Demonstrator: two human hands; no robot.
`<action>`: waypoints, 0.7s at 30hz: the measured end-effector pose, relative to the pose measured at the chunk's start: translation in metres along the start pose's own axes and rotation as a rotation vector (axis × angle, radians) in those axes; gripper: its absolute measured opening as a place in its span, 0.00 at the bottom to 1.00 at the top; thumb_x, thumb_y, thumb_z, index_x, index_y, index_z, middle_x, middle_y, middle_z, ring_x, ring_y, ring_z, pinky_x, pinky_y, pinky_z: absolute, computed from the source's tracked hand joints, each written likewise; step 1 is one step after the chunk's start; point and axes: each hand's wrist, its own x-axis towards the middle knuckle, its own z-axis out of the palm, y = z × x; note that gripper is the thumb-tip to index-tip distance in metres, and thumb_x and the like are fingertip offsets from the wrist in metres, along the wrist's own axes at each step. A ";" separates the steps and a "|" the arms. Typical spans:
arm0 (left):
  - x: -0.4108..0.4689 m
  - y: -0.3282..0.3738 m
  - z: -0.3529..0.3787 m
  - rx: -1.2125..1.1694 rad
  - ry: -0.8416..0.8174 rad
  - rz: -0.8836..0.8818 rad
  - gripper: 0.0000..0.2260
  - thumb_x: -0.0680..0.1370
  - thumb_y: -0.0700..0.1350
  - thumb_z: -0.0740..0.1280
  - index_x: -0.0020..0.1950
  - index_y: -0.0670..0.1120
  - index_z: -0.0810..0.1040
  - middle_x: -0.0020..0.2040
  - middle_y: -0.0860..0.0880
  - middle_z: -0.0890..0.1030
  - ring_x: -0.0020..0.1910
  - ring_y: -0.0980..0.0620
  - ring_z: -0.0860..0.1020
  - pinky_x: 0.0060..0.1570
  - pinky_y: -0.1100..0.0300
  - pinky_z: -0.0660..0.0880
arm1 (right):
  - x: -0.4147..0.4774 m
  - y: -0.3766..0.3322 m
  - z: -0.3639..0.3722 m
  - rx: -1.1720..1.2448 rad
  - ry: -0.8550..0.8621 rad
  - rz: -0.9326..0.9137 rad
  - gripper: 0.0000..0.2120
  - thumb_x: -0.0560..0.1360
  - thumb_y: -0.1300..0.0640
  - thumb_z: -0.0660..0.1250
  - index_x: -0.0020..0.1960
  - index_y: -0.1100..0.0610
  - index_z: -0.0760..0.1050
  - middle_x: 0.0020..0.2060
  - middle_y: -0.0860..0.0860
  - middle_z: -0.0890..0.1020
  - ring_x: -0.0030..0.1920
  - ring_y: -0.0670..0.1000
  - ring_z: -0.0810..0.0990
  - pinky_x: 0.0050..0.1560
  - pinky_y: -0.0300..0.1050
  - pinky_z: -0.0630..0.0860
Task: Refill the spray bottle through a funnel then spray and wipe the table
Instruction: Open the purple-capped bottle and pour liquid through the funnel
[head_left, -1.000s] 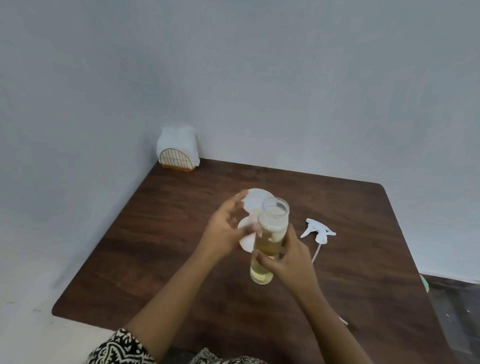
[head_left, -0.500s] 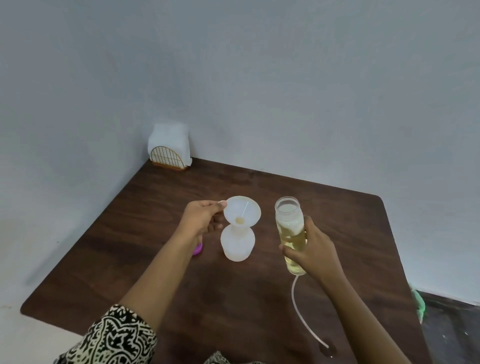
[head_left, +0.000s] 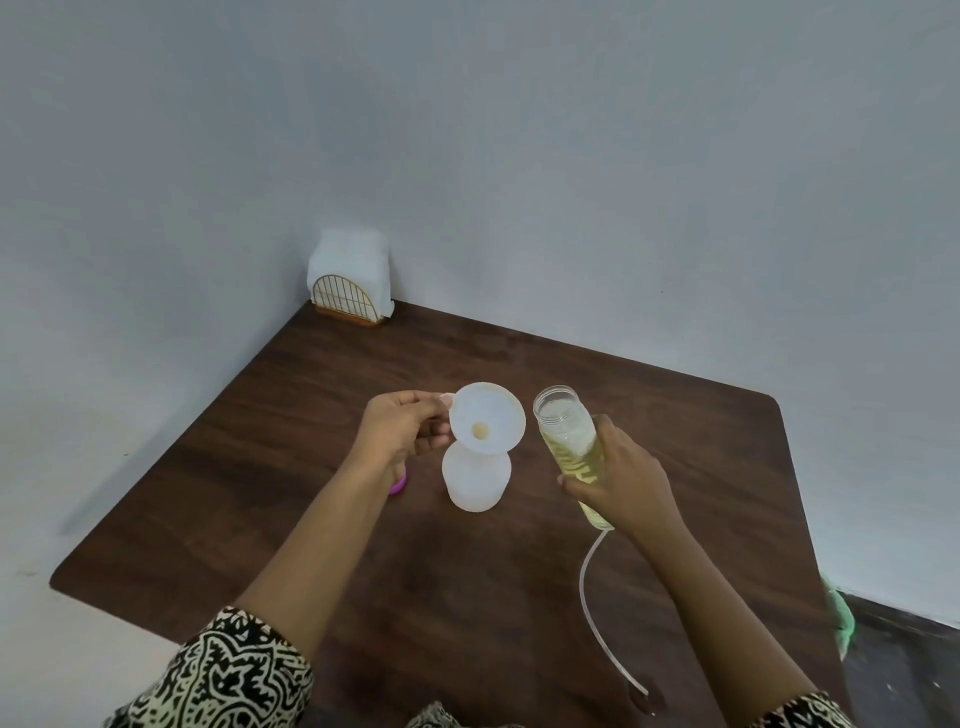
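A white translucent spray bottle (head_left: 475, 480) stands upright on the dark wooden table (head_left: 291, 467), with a white funnel (head_left: 487, 418) seated in its neck. My left hand (head_left: 400, 431) pinches the funnel's left rim. My right hand (head_left: 621, 480) grips a clear open-topped bottle of yellow liquid (head_left: 569, 447), tilted with its mouth toward the funnel and held just right of it. No liquid is seen flowing. A thin dip tube (head_left: 597, 613) curves over the table below my right hand; the sprayer head is hidden.
A gold wire napkin holder with white napkins (head_left: 350, 283) sits at the far left corner against the wall. A small purple cap (head_left: 399, 486) peeks out under my left wrist. Something green (head_left: 839, 616) lies beyond the table's right edge.
My hands moved apart: the right carried the yellow-liquid bottle to the right of the funnel, and the left now steadies the funnel's rim. Since half a second ago the bottle has tilted slightly more.
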 end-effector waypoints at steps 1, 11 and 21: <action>-0.001 0.000 0.000 -0.006 0.002 0.005 0.05 0.74 0.38 0.72 0.49 0.39 0.83 0.37 0.43 0.83 0.31 0.53 0.79 0.31 0.61 0.79 | 0.000 0.001 0.000 -0.010 -0.001 -0.010 0.24 0.66 0.47 0.73 0.56 0.52 0.68 0.44 0.44 0.75 0.40 0.48 0.73 0.37 0.42 0.66; -0.006 -0.005 0.004 -0.024 0.031 0.046 0.03 0.74 0.37 0.72 0.46 0.40 0.84 0.36 0.43 0.83 0.32 0.53 0.79 0.32 0.61 0.79 | 0.000 0.010 0.000 -0.204 -0.002 -0.061 0.32 0.65 0.46 0.73 0.67 0.48 0.67 0.52 0.47 0.76 0.50 0.50 0.77 0.40 0.41 0.70; -0.007 -0.006 0.004 -0.040 0.030 0.051 0.03 0.74 0.38 0.72 0.46 0.40 0.83 0.36 0.43 0.83 0.33 0.53 0.79 0.33 0.60 0.79 | 0.001 0.007 -0.005 -0.291 0.012 -0.066 0.33 0.66 0.45 0.72 0.68 0.46 0.65 0.51 0.46 0.75 0.52 0.49 0.76 0.39 0.43 0.72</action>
